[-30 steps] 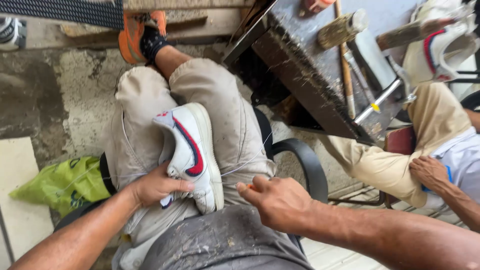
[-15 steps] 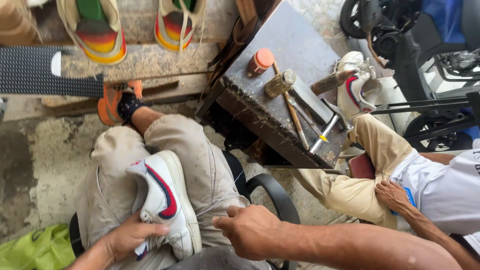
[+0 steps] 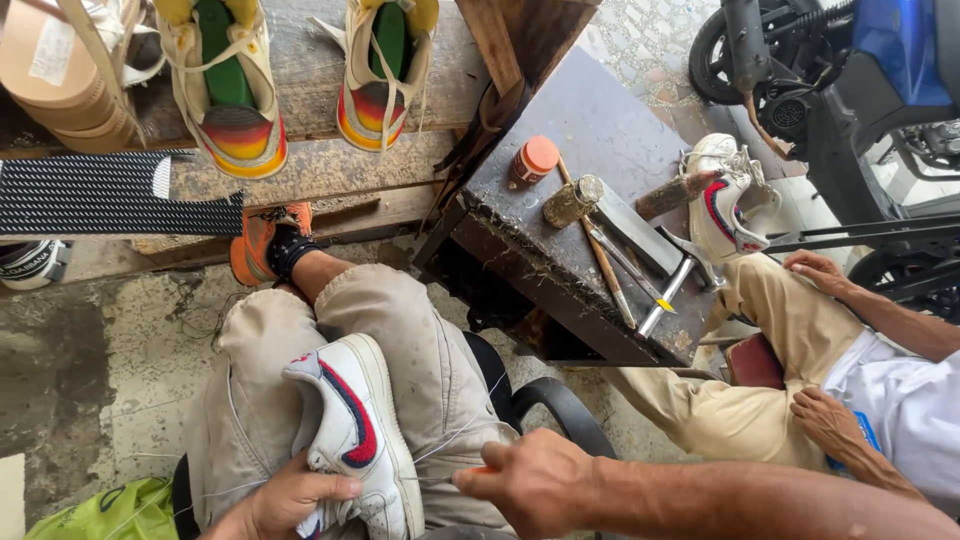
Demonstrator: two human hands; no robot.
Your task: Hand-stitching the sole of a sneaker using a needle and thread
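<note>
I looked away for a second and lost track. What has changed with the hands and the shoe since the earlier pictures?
The right hand has pulled away from the white sneaker toward the right, drawing a thread taut, and now grips something orange. The view has tilted up toward the bench. The left hand still steadies the sneaker on the lap.

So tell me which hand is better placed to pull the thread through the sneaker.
Right, probably. The right hand grips a small orange-tipped tool, and a thin thread runs from near it toward the white sneaker. The left hand is clamped on the sneaker, steadying it on the lap.
</note>
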